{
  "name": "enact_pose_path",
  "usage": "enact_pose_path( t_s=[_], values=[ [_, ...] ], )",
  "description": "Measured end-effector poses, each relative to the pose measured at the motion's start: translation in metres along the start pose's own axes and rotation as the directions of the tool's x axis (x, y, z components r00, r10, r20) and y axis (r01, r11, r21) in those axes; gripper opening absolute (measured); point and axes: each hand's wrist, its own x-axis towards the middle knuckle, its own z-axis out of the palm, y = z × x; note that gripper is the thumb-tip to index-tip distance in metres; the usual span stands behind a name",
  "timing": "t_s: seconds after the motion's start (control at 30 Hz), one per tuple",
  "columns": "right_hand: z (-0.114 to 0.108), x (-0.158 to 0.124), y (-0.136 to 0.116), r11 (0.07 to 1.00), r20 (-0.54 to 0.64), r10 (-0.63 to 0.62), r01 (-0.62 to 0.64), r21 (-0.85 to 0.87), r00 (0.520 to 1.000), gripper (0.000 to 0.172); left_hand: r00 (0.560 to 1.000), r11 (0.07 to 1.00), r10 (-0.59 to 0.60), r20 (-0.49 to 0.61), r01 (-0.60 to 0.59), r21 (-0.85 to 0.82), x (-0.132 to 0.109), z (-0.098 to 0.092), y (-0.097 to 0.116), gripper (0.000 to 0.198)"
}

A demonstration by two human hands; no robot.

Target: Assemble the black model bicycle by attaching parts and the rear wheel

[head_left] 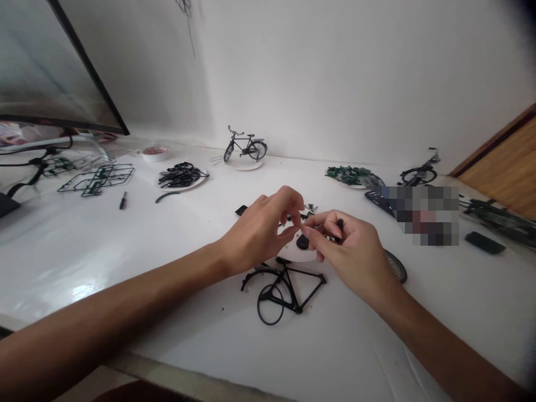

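Note:
Above a white plate [307, 257], my left hand [268, 229] is closed in a pinch of thumb and finger. Its tips meet those of my right hand [345, 245]; whatever is between them is too small to make out. A short black rod-like end [340, 224] pokes out of my right hand's curled fingers, perhaps a tool handle. Just under the hands, a black round-ended part [302, 242] rests on the plate with small loose pieces. Nearer me lies a black model bicycle frame [299, 290] with a curved mudguard and a thin ring [270, 305].
Assembled model bicycles [247, 146] stand at the back. Plates hold black parts [182, 175] and green parts [349, 174]. A small screwdriver [123, 201] and parts frames [98, 178] lie left, below a monitor [58, 67]. A wheel [396, 265] lies beside my right wrist.

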Motion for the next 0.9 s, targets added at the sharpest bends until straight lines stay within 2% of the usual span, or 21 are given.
enact_pose_path(
  t_s=[0.23, 0.43, 0.8, 0.9],
  values=[
    [0.0006, -0.0028, -0.0058, 0.999, -0.036, -0.032, 0.033, 0.01, 0.999, 0.048, 0.999, 0.999, 0.045, 0.027, -0.046, 0.021, -0.0006, -0.0036, 0.0017, 0.03],
    [-0.002, -0.0019, -0.0036, 0.999, -0.028, -0.044, 0.044, -0.008, 0.999, 0.048, 0.999, 0.999, 0.041, 0.013, -0.041, -0.012, -0.0012, -0.0041, 0.0029, 0.028],
    [-0.0026, 0.0, -0.0026, 0.999, 0.008, -0.004, 0.004, 0.049, 1.0, 0.05, 0.998, 0.997, 0.061, -0.021, -0.06, 0.054, -0.0028, -0.0027, 0.0036, 0.025],
    [-0.0016, -0.0005, -0.0022, 0.999, -0.005, -0.028, 0.028, 0.021, 1.0, 0.049, 0.997, 0.996, 0.08, -0.007, -0.08, 0.047, -0.0028, -0.0032, 0.0039, 0.024]
  ],
)
